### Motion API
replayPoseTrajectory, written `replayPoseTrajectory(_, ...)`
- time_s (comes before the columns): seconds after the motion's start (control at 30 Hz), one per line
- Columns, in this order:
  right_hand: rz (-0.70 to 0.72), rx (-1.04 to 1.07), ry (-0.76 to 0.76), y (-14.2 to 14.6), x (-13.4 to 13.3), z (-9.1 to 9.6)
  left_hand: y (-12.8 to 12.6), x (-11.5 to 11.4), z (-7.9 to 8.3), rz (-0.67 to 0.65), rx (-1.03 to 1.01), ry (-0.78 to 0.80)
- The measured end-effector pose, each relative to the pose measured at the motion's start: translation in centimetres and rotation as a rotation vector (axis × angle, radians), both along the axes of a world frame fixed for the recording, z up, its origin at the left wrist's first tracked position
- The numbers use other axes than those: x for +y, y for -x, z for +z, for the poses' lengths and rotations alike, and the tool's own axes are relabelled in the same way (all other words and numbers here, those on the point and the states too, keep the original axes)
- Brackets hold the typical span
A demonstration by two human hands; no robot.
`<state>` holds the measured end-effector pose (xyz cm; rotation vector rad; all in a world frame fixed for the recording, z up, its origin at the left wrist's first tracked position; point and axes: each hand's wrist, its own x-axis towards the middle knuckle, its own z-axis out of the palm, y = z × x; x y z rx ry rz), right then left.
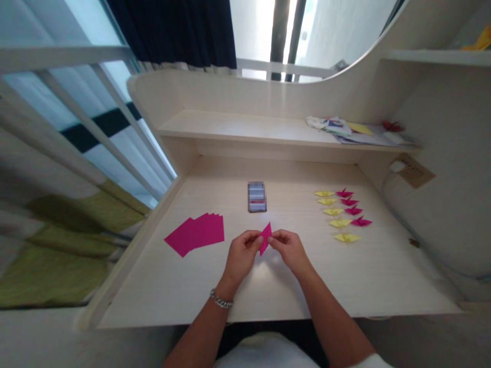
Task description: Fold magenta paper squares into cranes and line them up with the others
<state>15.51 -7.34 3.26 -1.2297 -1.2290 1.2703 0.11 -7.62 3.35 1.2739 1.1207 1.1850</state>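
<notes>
Between my two hands is a small folded piece of pink origami paper (265,238), narrow and pointed at its top and bottom. My left hand (244,250) pinches its left side between thumb and fingers. On the other side, my right hand (287,247) grips the right edge the same way. Both hands are just above the desk, near its front middle. To the left lies a fanned stack of pink paper squares (201,232). Over on the right stand folded yellow paper cranes (340,223) in a column, with pink paper cranes (353,210) beside them.
A phone (257,197) lies on the white desk (161,291) beyond my hands. Papers (358,131) rest on the raised shelf (230,125) at the back. A cable (406,220) runs down the right wall from a charger plug (397,165). White rails (123,107) border the left side.
</notes>
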Motion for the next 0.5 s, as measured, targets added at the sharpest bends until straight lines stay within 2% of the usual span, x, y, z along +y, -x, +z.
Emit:
replayPoseTrajectory(0.13,0.026,0.029,0.026,0.0,-0.1,0.1,0.0,-0.1,0.0,0.047,0.019,0.019)
replayPoseTrajectory(0.27,0.011,0.012,-0.038,-0.9,-0.1,0.9,0.5,-0.2,0.4,-0.027,0.121,-0.041)
replayPoseTrajectory(0.37,0.092,-0.086,-0.05,-1.4,0.1,1.4,0.6,-0.2,0.6,-0.052,0.201,-0.061)
replayPoseTrajectory(0.43,0.146,-0.146,-0.026,-1.4,0.1,1.4,0.5,-0.2,0.4,-0.032,0.174,-0.033)
replayPoseTrajectory(0.5,0.129,-0.152,-0.007,-1.2,0.1,1.3,0.4,-0.2,0.2,-0.025,0.11,0.007)
